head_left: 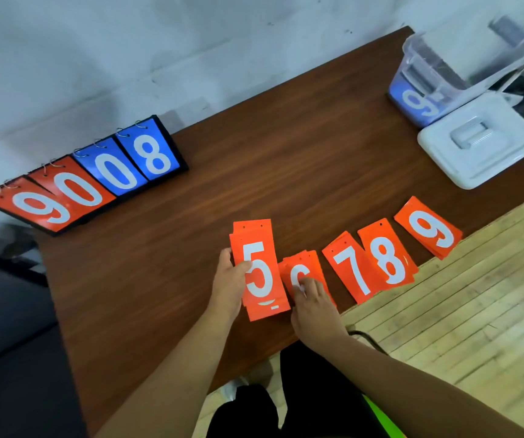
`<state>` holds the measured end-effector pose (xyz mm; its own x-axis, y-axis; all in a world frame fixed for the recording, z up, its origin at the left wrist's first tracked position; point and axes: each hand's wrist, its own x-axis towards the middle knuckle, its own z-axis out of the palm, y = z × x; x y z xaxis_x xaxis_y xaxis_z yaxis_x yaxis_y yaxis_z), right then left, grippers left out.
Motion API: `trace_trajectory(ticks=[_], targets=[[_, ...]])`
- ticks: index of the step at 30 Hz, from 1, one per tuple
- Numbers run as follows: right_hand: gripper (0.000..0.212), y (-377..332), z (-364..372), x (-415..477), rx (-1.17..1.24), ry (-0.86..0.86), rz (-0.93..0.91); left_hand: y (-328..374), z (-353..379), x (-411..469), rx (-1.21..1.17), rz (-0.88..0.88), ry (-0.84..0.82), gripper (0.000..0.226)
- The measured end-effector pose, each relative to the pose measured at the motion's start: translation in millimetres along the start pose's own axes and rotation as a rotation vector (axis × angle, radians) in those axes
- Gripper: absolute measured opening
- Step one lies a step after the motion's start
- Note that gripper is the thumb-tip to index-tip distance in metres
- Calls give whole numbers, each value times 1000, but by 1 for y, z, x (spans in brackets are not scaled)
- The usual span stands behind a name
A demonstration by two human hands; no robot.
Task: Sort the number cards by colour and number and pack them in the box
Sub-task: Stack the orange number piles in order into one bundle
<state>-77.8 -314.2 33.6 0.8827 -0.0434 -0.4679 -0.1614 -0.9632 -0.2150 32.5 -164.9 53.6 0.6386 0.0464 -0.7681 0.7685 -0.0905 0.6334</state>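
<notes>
Orange cards (362, 267) with white numerals were laid on the dark brown wood-grain worktop (254, 159); a white lid (479, 153) and blue card (418, 102) were seen far right.

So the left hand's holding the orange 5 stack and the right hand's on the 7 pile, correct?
Not quite. In the head view the left hand does hold the orange 5 stack, but the right hand rests on the 6 pile, not the 7 pile.

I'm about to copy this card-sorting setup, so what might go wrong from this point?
The 7 pile and 8 pile overhang the table edge and may slip off. The right hand covers the 6 pile, beside the 5 stack held by the left hand; piles could mix.
</notes>
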Motion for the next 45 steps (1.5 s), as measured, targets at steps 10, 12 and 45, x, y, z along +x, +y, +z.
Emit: trace_trajectory(ticks=[10, 12, 45], targets=[[82, -1, -7, 28, 69, 21, 437, -9, -33, 8, -23, -25, 79, 34], [74, -8, -9, 34, 94, 4, 468, -11, -37, 8, -8, -28, 86, 35], [68, 39, -13, 10, 100, 39, 474, 8, 14, 3, 63, -6, -180, 34]])
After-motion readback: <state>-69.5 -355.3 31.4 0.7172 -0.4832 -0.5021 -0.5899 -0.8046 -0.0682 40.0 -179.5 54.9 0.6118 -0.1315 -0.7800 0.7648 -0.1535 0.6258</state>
